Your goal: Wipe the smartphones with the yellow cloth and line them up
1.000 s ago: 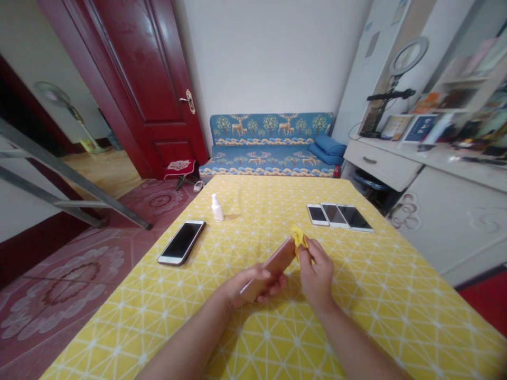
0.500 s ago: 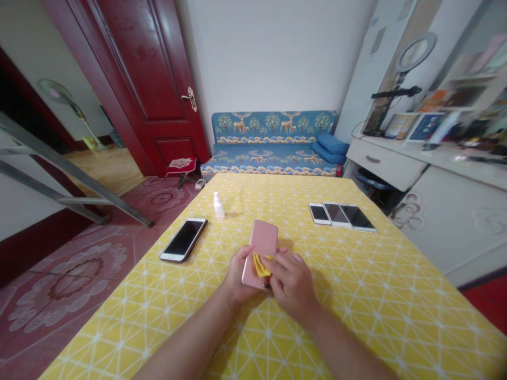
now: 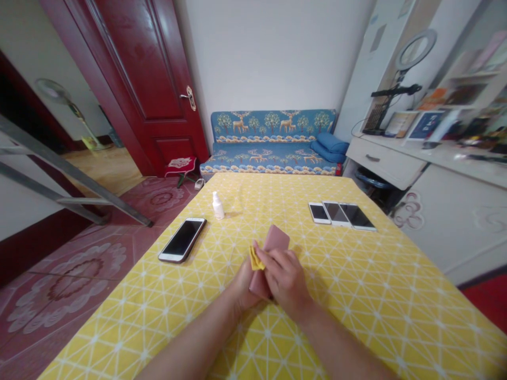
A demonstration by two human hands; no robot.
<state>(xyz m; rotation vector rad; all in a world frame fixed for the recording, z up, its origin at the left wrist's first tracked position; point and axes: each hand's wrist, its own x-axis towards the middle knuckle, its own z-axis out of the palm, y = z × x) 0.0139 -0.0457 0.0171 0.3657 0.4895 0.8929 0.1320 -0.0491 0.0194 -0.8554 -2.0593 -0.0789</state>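
A pink smartphone (image 3: 277,238), tilted, is gripped by my left hand (image 3: 244,282) just above the table. My right hand (image 3: 285,278) pinches a small yellow cloth (image 3: 256,258) and presses it against the phone's left edge. The right fingers cross over the phone and hide its middle. Most of my left fingers are behind the phone.
A yellow patterned cloth covers the table (image 3: 380,295). A white phone in a dark case (image 3: 182,240) lies left, a small white bottle (image 3: 217,206) stands beyond it. Three white devices (image 3: 336,213) lie side by side at the right. A blue sofa (image 3: 269,153) is behind.
The phone has turned and shifted slightly right in my left hand. My right hand has moved the yellow cloth from the phone's flat face to its left edge.
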